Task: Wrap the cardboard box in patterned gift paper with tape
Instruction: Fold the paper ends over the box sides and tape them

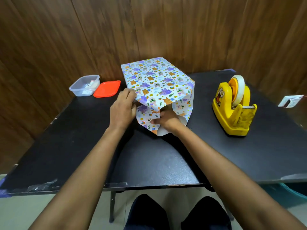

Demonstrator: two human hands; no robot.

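Head view: the patterned gift paper (pixel 154 78) is draped over the cardboard box, which stands at the middle of the black table (pixel 149 156), towards the far edge. The cardboard itself is almost wholly hidden under the paper. At the near end the paper hangs in loose flaps, and white underside shows at the bottom.

The left hand (pixel 123 110) is at the box's near left corner, its fingers curled over the paper's edge and gripping it there. The right hand (pixel 164 121) is low against the near end, its fingers bent and pinching a folded flap of paper.

A yellow tape dispenser (pixel 232 110) with a roll of tape stands well apart to the right. At the far left sits a clear plastic container (pixel 83 86), with a red lid (pixel 107 89) lying just beside it.
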